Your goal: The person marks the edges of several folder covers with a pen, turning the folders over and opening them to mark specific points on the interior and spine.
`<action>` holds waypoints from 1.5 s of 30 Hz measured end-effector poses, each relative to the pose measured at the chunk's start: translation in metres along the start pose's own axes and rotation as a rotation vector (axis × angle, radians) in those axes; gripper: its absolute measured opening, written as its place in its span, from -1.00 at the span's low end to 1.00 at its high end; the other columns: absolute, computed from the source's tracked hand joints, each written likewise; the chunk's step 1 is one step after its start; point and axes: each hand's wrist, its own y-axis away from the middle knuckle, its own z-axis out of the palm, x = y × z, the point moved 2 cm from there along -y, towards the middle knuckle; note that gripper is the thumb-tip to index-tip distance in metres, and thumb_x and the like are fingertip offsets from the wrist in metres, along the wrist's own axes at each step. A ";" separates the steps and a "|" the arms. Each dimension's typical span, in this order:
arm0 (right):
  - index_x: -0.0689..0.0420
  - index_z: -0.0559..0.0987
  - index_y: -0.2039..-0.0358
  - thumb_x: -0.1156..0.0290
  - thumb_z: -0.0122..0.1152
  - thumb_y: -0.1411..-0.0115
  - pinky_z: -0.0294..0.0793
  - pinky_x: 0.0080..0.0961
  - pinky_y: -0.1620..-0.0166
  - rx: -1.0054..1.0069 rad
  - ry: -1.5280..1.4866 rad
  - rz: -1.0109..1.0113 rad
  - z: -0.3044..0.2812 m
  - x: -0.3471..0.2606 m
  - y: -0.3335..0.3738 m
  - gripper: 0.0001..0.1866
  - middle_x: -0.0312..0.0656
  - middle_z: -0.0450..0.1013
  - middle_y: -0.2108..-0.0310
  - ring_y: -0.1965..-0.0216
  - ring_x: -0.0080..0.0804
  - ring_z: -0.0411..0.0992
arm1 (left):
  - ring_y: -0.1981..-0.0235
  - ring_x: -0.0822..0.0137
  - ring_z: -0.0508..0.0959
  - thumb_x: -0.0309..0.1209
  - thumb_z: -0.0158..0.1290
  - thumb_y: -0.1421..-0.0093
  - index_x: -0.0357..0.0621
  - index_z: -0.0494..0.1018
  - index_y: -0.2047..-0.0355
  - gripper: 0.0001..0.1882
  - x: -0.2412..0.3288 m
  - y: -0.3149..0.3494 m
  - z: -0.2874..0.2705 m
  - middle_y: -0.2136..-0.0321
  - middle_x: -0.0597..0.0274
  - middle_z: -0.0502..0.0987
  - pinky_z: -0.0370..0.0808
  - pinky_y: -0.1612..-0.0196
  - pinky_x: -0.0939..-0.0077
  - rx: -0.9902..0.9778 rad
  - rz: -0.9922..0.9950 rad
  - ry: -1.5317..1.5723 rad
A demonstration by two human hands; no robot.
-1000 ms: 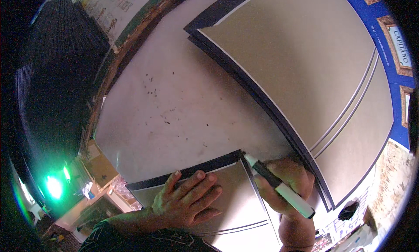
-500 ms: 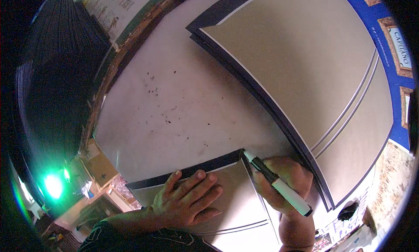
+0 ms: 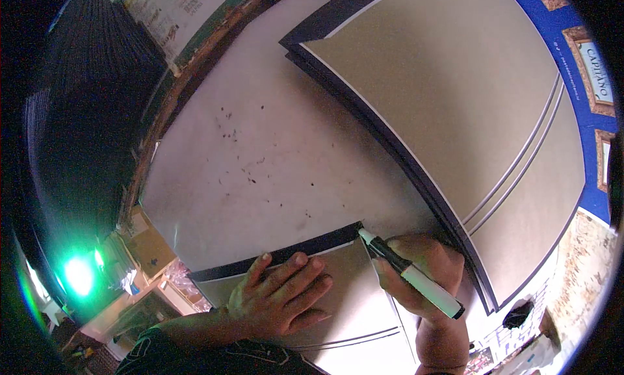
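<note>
the small board (image 3: pixel 351 277), a beige sheet with a dark edge and two thin lines across its near part, lies at the near side of the pale table (image 3: pixel 188 199). the person's left hand (image 3: pixel 279 300) rests palm down on it, its grip open and clamped on nothing: the fingers are slightly spread, their tips reaching toward the dark edge of the small board, and the thumb lies apart from them.

the right hand (image 3: pixel 426 268) is at the right side of the small board, its grip closed around the marker (image 3: pixel 431 291). the marker slants, its white body running back toward the person, its dark collar under the fingers and its pale tip at the far right corner of the small board. how hard the tip presses there cannot be told.

beyond and to the right of the small board is the large board (image 3: pixel 468 108), also beige with a dark edge, with two pale lines across it. far to the left of the small board stands a stack of dark sheets (image 3: pixel 97 82), with a green light (image 3: pixel 79 276) nearer the person.
</note>
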 end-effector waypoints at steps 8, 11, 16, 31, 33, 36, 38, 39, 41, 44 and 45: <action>0.17 0.49 0.41 0.52 0.42 0.06 0.44 -0.61 0.56 -0.117 0.212 -0.100 -0.004 -0.005 -0.011 -0.75 -0.16 0.52 0.54 0.60 -0.50 0.49 | -0.34 0.19 0.08 0.19 -0.02 -0.15 0.07 0.36 -0.14 -0.33 0.000 0.002 0.002 -0.25 0.18 0.23 -0.28 -0.35 -0.06 0.025 0.003 0.003; 0.18 0.49 0.41 0.52 0.42 0.07 0.44 -0.58 0.55 -0.031 0.068 0.023 -0.003 0.001 -0.002 -0.75 -0.17 0.51 0.55 0.59 -0.50 0.49 | -0.34 0.19 0.09 0.19 -0.03 -0.15 0.08 0.37 -0.13 -0.34 0.001 0.001 0.001 -0.24 0.19 0.24 -0.27 -0.35 -0.06 0.004 0.003 0.000; 0.18 0.51 0.41 0.51 0.45 0.09 0.46 -0.56 0.52 0.020 -0.053 0.043 -0.002 0.003 -0.001 -0.73 -0.20 0.49 0.56 0.58 -0.49 0.49 | -0.33 0.20 0.11 0.20 -0.03 -0.15 0.11 0.38 -0.12 -0.36 0.000 0.001 0.002 -0.24 0.21 0.25 -0.25 -0.35 -0.06 -0.001 -0.003 -0.014; 0.21 0.49 0.38 0.56 0.42 0.07 0.49 -0.57 0.48 0.034 0.010 -0.001 -0.001 0.004 0.000 -0.74 -0.11 0.53 0.50 0.53 -0.43 0.53 | -0.32 0.21 0.13 0.20 -0.04 -0.15 0.11 0.38 -0.12 -0.36 0.001 0.000 0.000 -0.23 0.22 0.26 -0.22 -0.35 -0.06 0.004 -0.007 -0.019; 0.21 0.49 0.38 0.57 0.41 0.07 0.49 -0.58 0.48 0.026 -0.041 -0.022 -0.001 0.007 -0.002 -0.74 -0.11 0.53 0.50 0.53 -0.43 0.53 | -0.32 0.21 0.13 0.20 -0.03 -0.15 0.11 0.38 -0.12 -0.35 0.001 0.000 0.000 -0.23 0.21 0.26 -0.22 -0.35 -0.06 0.000 -0.005 -0.022; 0.22 0.49 0.38 0.58 0.41 0.08 0.49 -0.58 0.49 -0.001 -0.107 -0.018 -0.001 0.002 -0.004 -0.73 -0.11 0.53 0.50 0.54 -0.44 0.53 | -0.32 0.21 0.14 0.20 -0.03 -0.14 0.09 0.38 -0.11 -0.35 0.000 0.002 0.001 -0.23 0.19 0.26 -0.23 -0.35 -0.07 0.030 -0.002 -0.003; 0.22 0.49 0.38 0.59 0.41 0.09 0.49 -0.57 0.49 -0.022 -0.127 0.007 -0.001 0.002 -0.003 -0.73 -0.11 0.53 0.50 0.54 -0.44 0.53 | -0.32 0.20 0.12 0.20 -0.03 -0.14 0.08 0.38 -0.11 -0.34 0.001 0.001 0.000 -0.23 0.18 0.25 -0.25 -0.35 -0.08 0.011 -0.001 -0.007; 0.22 0.49 0.39 0.58 0.41 0.09 0.49 -0.58 0.49 0.015 -0.102 0.009 0.000 0.004 0.000 -0.73 -0.11 0.52 0.51 0.55 -0.45 0.52 | -0.32 0.20 0.12 0.20 -0.03 -0.14 0.08 0.38 -0.11 -0.34 0.001 0.001 0.001 -0.23 0.18 0.25 -0.25 -0.35 -0.08 0.012 -0.002 -0.006; 0.22 0.49 0.39 0.57 0.41 0.09 0.48 -0.58 0.50 0.052 -0.077 0.010 -0.003 0.004 0.000 -0.74 -0.11 0.52 0.52 0.55 -0.46 0.52 | -0.33 0.20 0.11 0.20 -0.03 -0.15 0.08 0.38 -0.11 -0.35 0.001 0.001 0.001 -0.23 0.19 0.25 -0.26 -0.35 -0.08 0.010 0.000 -0.007; 0.20 0.50 0.40 0.54 0.42 0.09 0.47 -0.58 0.51 -0.073 -0.017 -0.105 -0.005 0.003 -0.003 -0.74 -0.12 0.51 0.54 0.57 -0.45 0.51 | -0.33 0.19 0.11 0.19 -0.03 -0.14 0.08 0.39 -0.10 -0.35 0.000 0.002 0.001 -0.23 0.19 0.25 -0.25 -0.35 -0.08 0.003 -0.003 -0.002; 0.19 0.51 0.41 0.53 0.43 0.09 0.47 -0.58 0.52 -0.049 -0.043 -0.071 -0.003 0.008 0.004 -0.75 -0.13 0.50 0.54 0.57 -0.44 0.51 | -0.33 0.19 0.11 0.19 -0.03 -0.14 0.08 0.39 -0.10 -0.35 0.000 0.001 0.002 -0.23 0.19 0.25 -0.25 -0.35 -0.08 0.004 -0.001 -0.001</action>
